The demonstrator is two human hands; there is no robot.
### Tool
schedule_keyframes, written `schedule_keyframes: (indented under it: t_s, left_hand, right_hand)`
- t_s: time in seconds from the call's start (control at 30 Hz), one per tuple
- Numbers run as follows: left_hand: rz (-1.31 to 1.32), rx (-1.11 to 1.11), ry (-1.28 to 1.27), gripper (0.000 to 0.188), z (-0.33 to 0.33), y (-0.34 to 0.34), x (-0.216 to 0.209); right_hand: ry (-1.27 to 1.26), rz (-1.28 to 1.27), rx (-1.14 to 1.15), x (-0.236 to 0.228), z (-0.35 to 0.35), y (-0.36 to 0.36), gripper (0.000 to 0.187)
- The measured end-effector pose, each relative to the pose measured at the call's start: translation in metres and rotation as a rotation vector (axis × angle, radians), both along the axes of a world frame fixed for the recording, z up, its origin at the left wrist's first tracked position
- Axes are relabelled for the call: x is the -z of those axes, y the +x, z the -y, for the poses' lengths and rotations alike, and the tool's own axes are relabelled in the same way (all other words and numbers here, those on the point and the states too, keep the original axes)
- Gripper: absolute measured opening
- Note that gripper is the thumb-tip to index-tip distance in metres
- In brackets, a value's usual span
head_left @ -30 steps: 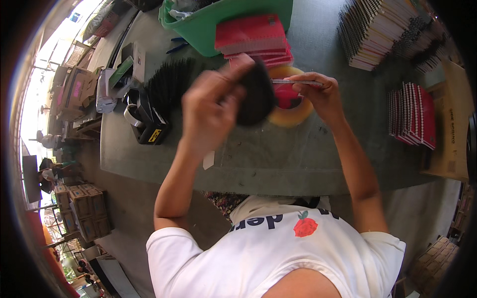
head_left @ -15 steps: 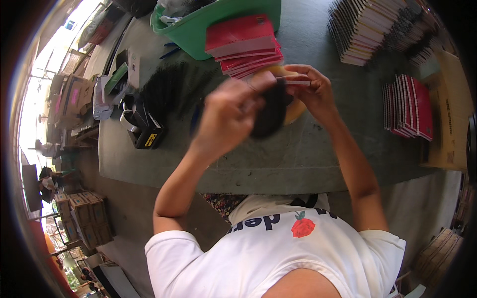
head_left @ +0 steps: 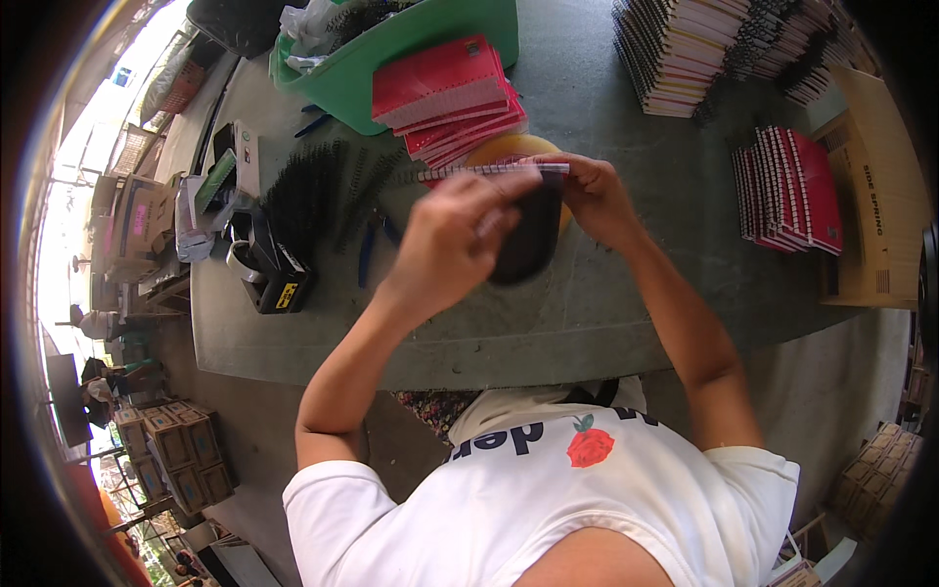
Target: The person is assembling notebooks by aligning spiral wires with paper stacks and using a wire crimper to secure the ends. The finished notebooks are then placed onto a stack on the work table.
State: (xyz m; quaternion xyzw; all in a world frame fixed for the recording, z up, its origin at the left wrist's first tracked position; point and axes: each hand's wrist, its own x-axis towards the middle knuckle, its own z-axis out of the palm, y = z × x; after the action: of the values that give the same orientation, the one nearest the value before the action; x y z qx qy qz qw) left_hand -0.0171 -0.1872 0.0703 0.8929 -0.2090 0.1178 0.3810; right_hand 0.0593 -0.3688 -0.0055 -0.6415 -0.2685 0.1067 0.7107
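Fingers of your right hand grip one end of a spiral-bound notebook. Your left hand is at its coil, hold undeterminable through blur.

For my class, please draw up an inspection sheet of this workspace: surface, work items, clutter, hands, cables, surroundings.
Surface: grey-green table with small dark marks.
Work items: spiral-bound notebook, seen edge-on; amber round thing behind it, partly hidden; dark rounded thing at the hands, too blurred to identify; red notebooks stacked by a green bin.
Clutter: black coils, tape dispenser and blue-handled pliers at left; tall notebook stack and smaller red stack at right.
Hands: right hand grips the notebook's right end; left hand is blurred, its grip unclear.
Cables: nothing seen.
Surroundings: cardboard box at right; cartons on the floor at left.
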Motion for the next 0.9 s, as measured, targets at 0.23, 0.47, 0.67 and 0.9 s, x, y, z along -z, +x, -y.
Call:
schedule_keyframes:
  t_s: [0.23, 0.47, 0.67, 0.9]
  left_hand:
    - [-0.409, 0.055, -0.069, 0.027, 0.025, -0.023, 0.036]
    - [-0.009, -0.068, 0.308, 0.031, 0.028, -0.030, 0.037]
    - [0.450, -0.198, 0.370, 0.030, 0.021, 0.020, 0.005]
    - [0.172, 0.016, 0.158, 0.013, 0.024, 0.039, 0.006]
  right_hand:
    - [0.084, -0.033, -0.058, 0.013, 0.004, 0.005, 0.024]
    - [0.066, -0.034, 0.022, -0.008, -0.005, -0.002, 0.023]
    - [0.282, -0.139, 0.093, -0.017, -0.006, -0.013, 0.015]
    - [-0.081, -0.074, 0.154, 0.008, 0.018, -0.010, 0.014]
